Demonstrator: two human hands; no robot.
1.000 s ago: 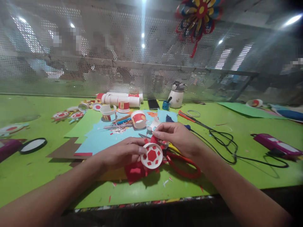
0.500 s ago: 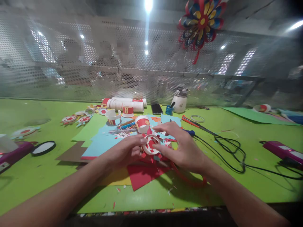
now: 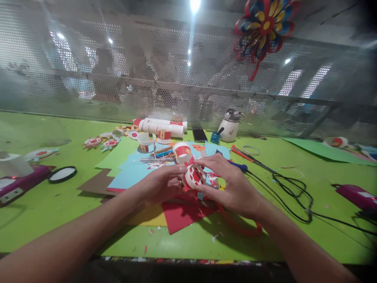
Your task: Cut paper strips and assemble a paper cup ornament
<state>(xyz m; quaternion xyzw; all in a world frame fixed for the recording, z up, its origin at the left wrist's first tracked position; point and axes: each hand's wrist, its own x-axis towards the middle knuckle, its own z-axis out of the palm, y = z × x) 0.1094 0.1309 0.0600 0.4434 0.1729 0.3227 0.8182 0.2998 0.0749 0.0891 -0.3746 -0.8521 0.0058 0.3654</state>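
Between my hands is a small paper turtle (image 3: 196, 176), cut from a paper cup, with red patches on its round white face and red paper bits around its rim. My left hand (image 3: 160, 181) grips its left side, fingers closed behind the edge. Curved around the right side, my right hand (image 3: 232, 184) has its thumb at the lower edge and fingertips at the top. Below lie a red paper sheet (image 3: 179, 216) and an orange scissor-like handle (image 3: 244, 228), partly hidden by my right hand. A cut paper cup (image 3: 182, 152) stands just behind the turtle.
Coloured sheets (image 3: 126, 179) lie under pens and scraps. Further back are stacked paper cups (image 3: 163, 127), a phone (image 3: 200, 135), a blue jar (image 3: 216, 137) and a bottle (image 3: 229, 125). Similar turtles (image 3: 92, 142) lie left. Black cables (image 3: 294, 188) and a purple power strip (image 3: 356, 196) occupy the right.
The turtle has turned in my hands, its patterned face now tilting more to the right. My right thumb has drawn back from that face to the edge. The whole view has shifted slightly.
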